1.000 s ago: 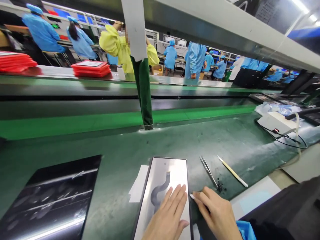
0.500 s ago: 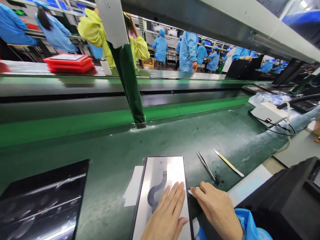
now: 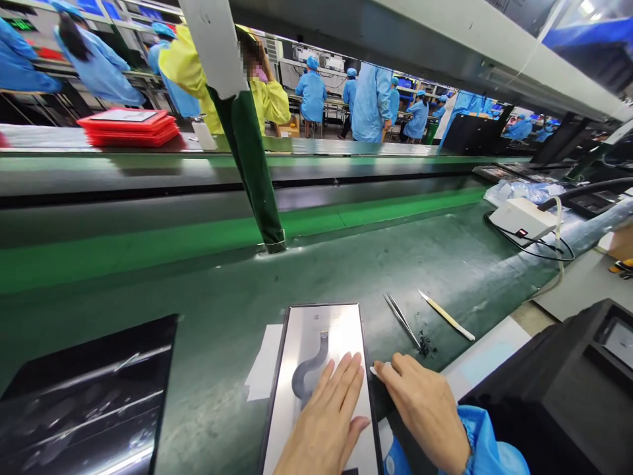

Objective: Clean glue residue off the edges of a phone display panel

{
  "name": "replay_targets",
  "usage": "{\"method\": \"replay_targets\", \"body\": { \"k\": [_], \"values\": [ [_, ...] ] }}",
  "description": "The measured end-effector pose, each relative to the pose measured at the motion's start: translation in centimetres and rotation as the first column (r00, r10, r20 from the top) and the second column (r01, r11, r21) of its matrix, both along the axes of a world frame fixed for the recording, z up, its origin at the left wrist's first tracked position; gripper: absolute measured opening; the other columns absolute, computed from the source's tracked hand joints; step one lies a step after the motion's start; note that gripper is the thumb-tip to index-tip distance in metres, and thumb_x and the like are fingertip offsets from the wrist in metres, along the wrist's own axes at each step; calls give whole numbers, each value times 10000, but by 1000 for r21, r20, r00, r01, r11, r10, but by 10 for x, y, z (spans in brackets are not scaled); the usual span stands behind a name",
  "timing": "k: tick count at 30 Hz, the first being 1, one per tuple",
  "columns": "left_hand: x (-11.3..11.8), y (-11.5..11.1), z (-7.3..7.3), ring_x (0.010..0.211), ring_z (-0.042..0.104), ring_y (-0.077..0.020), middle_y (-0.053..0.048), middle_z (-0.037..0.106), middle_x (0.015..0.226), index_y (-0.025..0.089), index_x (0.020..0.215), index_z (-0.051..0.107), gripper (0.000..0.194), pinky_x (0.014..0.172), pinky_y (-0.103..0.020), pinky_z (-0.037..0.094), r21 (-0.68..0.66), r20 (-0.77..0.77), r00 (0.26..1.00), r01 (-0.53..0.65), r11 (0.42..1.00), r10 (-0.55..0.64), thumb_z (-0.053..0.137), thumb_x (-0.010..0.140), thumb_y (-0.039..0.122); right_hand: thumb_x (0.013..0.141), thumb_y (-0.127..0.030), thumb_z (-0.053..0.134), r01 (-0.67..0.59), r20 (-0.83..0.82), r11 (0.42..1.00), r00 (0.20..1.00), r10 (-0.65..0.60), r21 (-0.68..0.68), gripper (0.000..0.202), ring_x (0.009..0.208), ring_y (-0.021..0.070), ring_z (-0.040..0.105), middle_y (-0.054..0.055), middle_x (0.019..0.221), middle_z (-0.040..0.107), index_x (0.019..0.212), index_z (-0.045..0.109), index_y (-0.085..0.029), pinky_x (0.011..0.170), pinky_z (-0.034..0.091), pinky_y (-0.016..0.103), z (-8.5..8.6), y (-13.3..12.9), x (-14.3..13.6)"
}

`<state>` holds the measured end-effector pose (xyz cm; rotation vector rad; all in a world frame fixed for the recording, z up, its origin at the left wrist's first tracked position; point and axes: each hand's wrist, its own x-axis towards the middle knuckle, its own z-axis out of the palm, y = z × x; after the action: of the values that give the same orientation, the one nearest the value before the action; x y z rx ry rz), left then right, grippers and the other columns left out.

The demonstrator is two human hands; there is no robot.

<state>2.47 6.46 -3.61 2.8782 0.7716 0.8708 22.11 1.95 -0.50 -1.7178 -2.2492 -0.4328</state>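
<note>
A flat display panel [image 3: 342, 324] with a silvery back, dark rim and grey curved ribbon lies on the green bench. My left hand [image 3: 326, 412] rests flat on its back, fingers stretched out. At the panel's right edge, my right hand [image 3: 422, 406] pinches a small white piece [image 3: 373, 371], mostly hidden by the fingers; its material cannot be made out. Beyond that hand lie metal tweezers [image 3: 401, 320], a craft knife [image 3: 448, 315] with a yellowish handle, and black scraps [image 3: 426, 344]. White paper [image 3: 264, 363] sticks out beside the panel's left edge.
A glossy black sheet [image 3: 93, 402] lies at the left. A green-wrapped post [image 3: 252, 171] rises from the bench. A black box-like object [image 3: 548, 396] stands at the right, with a white device [image 3: 524, 220] and cables farther back. Red trays [image 3: 129, 128] and co-workers are across the line.
The view has shifted slightly. My left hand stays flat on the panel, and my right hand keeps its pinch at the right edge with little visible movement.
</note>
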Motion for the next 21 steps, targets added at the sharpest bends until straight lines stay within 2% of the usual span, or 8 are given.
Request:
{"method": "replay_targets", "body": {
  "k": [10,21],
  "values": [
    [-2,0,3,1307,559,-245,-119,547,1447,146,1578,207,577,1048,-379,518,-58,11,1000,14,998,-13,409,1048,251,1073,-206,235,-50,-86,999,995,50,3,399,571,146,527,-5,677,544,954,616,-224,523,303,292,0,3,4],
    [-4,2,1,1309,555,-244,-110,551,1443,111,1516,346,488,1037,-376,524,-12,-67,998,17,1000,-18,390,1050,253,1078,-212,199,-96,-90,995,991,95,-5,438,600,154,521,-1,694,555,952,618,-229,546,288,305,-5,8,8]
  ]
}}
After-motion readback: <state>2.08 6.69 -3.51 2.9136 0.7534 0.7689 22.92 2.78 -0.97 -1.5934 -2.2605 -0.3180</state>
